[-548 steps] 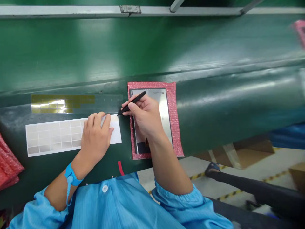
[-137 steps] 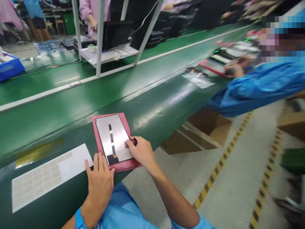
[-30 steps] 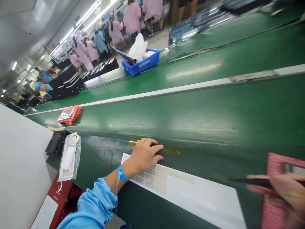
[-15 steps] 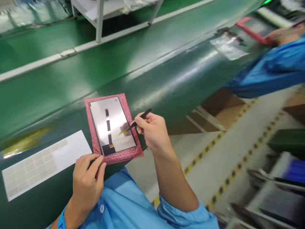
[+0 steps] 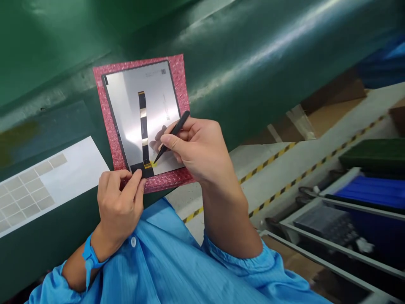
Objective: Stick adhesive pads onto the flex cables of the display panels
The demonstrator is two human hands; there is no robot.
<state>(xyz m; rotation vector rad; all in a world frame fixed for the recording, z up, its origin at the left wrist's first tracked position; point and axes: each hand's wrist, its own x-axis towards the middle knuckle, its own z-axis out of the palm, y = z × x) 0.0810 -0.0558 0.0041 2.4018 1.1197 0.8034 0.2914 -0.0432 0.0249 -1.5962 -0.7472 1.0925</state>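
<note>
The right hand (image 5: 199,145) grips black tweezers (image 5: 177,128), tips at a yellow piece (image 5: 154,164) on the display panel (image 5: 126,101); the left hand (image 5: 118,207) touches its seven-o'clock corner, whether gripping I cannot tell. Pink bubble wrap (image 5: 181,84) lies beneath, a white sheet (image 5: 71,177) at the panel's eight o'clock.

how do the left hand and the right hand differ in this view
The right hand grips a black pointed tool; the left hand shows no tool and is at the near-left corner of the panel. The left hand has a blue strap at its wrist; the right hand has none. Both hands are ungloved, below blue sleeves.
</note>
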